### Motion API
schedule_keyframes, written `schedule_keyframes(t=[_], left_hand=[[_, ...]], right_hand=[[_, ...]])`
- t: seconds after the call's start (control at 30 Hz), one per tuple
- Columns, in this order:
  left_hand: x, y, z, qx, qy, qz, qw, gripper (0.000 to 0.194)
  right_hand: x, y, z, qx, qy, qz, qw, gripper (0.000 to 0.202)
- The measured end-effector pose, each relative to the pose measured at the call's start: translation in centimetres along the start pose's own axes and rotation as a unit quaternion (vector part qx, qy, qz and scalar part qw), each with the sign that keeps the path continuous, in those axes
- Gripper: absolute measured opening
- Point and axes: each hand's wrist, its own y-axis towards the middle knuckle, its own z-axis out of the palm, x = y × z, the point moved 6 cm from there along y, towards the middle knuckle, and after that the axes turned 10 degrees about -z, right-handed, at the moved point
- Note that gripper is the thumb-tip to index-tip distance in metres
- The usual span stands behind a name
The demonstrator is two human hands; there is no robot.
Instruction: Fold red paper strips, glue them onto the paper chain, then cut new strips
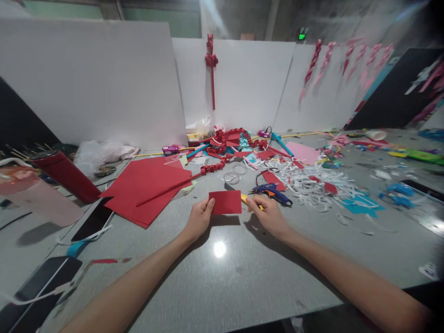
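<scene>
A small red paper rectangle (pixel 227 202) is held up above the table by my left hand (pixel 200 215), thumb on its near face at the left edge. My right hand (pixel 267 212) is just right of the paper's other edge, its fingers curled closed and apart from it. A slim yellow tool (pixel 244 199) shows behind the right fingers; whether they grip it or it lies on the table I cannot tell. Right behind that hand lies a blue hot glue gun (pixel 272 190) with an orange trigger.
Large red paper sheets (pixel 149 185) lie at left, a thin red stick across them. White paper strips (pixel 312 178) are heaped at right. A red tumbler (pixel 67 178), a pink bottle (pixel 38 194) and phones (pixel 93 219) stand or lie left. A white partition (pixel 243 83) rises behind.
</scene>
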Motion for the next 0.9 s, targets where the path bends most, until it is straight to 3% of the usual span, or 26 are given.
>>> schedule_keyframes(t=[0.17, 0.27, 0.43, 0.63, 0.8, 0.9], left_hand=[[0.1, 0.2, -0.1, -0.005, 0.0, -0.003, 1.0, 0.048], [0.1, 0.2, -0.1, -0.003, 0.003, -0.002, 1.0, 0.049], [0.1, 0.1, 0.1, 0.013, -0.005, -0.008, 1.0, 0.048], [0.0, 0.1, 0.0, 0.01, -0.003, -0.003, 1.0, 0.048], [-0.6, -0.4, 0.5, 0.038, 0.014, 0.017, 0.999, 0.046], [-1.1, -0.8, 1.1, 0.068, 0.022, 0.037, 0.997, 0.04]], right_hand=[[1.0, 0.0, 0.1, -0.012, -0.015, -0.062, 0.998, 0.026], [0.9, -0.1, 0.1, -0.021, -0.022, -0.062, 0.998, 0.016], [-0.1, -0.6, 0.4, -0.015, -0.005, -0.015, 1.0, 0.029], [0.1, -0.7, 0.1, 0.0, -0.034, -0.034, 0.999, 0.052], [1.9, -0.4, 0.0, -0.002, -0.121, -0.101, 0.987, 0.024], [3.4, -0.5, 0.8, 0.021, -0.17, -0.163, 0.972, 0.075]])
